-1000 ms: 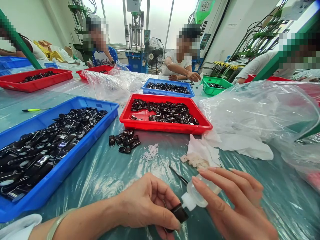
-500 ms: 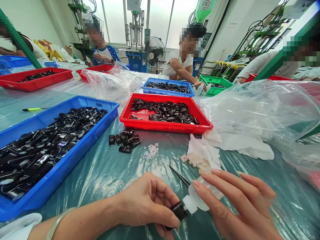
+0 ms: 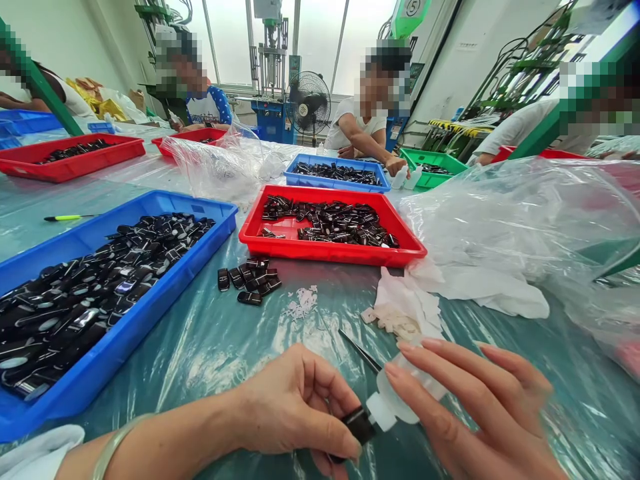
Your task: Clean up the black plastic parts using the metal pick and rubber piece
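Low in the view, my left hand pinches a small glossy black plastic piece between thumb and fingers. My right hand is closed around a translucent white squeeze bottle, tilted so that its white cap meets the end of the black piece. Whether the cap's tip presses on the piece or stands just off it, I cannot tell. Behind the bottle lies a dark, pointed metal tool, partly hidden. Several more black pieces lie loose on the plastic-covered table.
A blue tray of black pieces stands left, a red tray of them ahead. White scraps, a white cloth and clear plastic sheeting lie around. Co-workers sit across the table by more trays. A yellow-green pen lies far left.
My hands, the black piece and the bottle have hardly moved. Across the table, the co-worker in blue and white has leaned forward and lowered an arm.
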A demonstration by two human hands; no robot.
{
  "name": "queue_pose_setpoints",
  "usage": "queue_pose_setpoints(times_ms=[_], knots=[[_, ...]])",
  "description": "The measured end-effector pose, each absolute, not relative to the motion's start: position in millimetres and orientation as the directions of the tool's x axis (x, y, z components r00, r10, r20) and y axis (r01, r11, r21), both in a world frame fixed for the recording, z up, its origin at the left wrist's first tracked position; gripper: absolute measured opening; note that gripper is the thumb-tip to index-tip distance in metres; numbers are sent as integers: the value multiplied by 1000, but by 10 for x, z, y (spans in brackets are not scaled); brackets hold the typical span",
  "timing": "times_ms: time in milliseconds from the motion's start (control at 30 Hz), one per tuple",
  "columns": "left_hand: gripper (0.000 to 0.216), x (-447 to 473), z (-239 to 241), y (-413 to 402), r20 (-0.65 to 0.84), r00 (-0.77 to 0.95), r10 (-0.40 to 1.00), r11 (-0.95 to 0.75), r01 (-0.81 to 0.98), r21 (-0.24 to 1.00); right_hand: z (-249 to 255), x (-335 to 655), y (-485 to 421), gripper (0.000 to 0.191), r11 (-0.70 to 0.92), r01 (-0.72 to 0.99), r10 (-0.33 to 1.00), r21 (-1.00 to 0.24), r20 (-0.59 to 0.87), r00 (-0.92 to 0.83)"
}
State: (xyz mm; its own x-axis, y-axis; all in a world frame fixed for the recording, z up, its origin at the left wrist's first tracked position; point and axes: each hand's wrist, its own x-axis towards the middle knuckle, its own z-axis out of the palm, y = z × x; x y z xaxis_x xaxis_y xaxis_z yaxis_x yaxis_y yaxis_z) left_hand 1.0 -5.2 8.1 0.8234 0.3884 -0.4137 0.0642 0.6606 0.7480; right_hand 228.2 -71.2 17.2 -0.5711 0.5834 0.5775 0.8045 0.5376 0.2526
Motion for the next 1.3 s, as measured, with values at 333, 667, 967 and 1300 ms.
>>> queue_pose_setpoints(times_ms=[333, 667, 967, 1300], knots=[[22, 22, 80, -90, -436, 806, 401, 671, 66, 738, 182, 2174, -654, 36, 516, 815, 581, 263, 592, -559], [18, 26, 170, -75, -406, 757, 512, 469, 150, 871, 120, 2235, -554, 37, 412, 861, 773, -297, 615, -158], [21, 4, 148, -67, -390, 716, 579, 357, 208, 911, 182, 2397, -506, 41, -85, 769, 889, -633, 300, 345], [33, 43, 145, -14, -493, 650, 579, 589, 85, 804, 243, 2957, -452, 18, -148, 698, 937, -701, 127, 326]])
